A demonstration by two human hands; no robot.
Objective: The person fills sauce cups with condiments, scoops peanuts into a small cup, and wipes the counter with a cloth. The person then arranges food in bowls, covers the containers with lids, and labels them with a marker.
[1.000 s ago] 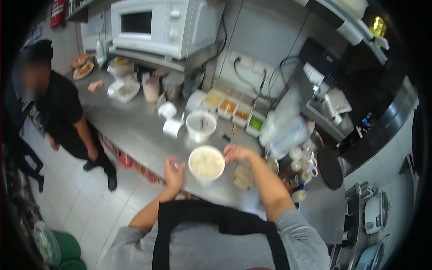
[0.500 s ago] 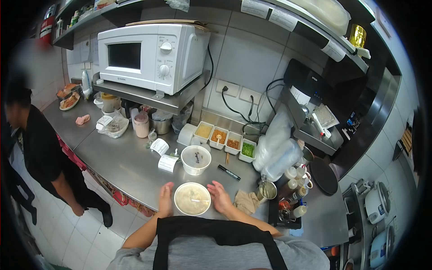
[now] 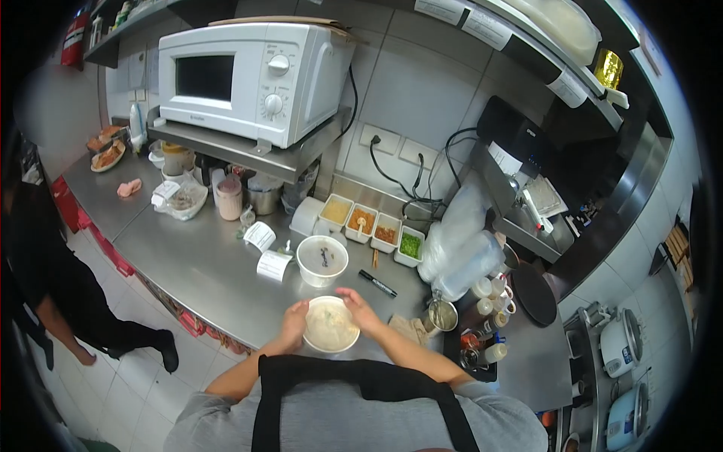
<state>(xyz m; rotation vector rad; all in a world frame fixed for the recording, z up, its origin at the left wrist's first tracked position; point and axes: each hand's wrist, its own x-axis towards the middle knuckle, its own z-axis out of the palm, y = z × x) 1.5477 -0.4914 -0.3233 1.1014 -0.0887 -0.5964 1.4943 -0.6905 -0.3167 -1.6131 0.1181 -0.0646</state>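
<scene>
A round white takeaway tub (image 3: 332, 325) with pale contents stands at the front of the steel counter, close to my body. My left hand (image 3: 294, 322) presses against its left side, fingers curved along the rim. On the opposite side, my right hand (image 3: 360, 310) grips the tub's right edge. Just beyond it is a second white tub (image 3: 322, 261) with dark handwriting on its lid. Two printed paper slips (image 3: 273, 265) lie left of that tub. A black marker (image 3: 377, 284) rests to its right.
Small trays of toppings (image 3: 361, 223) line the wall. A microwave (image 3: 248, 83) sits on a shelf above. At right are a crumpled cloth (image 3: 407, 329), a metal cup (image 3: 440, 316) and a caddy of bottles (image 3: 482, 346). Another person (image 3: 56, 264) stands at the left.
My hands have come in from beside the front tub onto its sides. The tub has shifted slightly right on the counter. My view has tilted a little, and the other person's legs have moved.
</scene>
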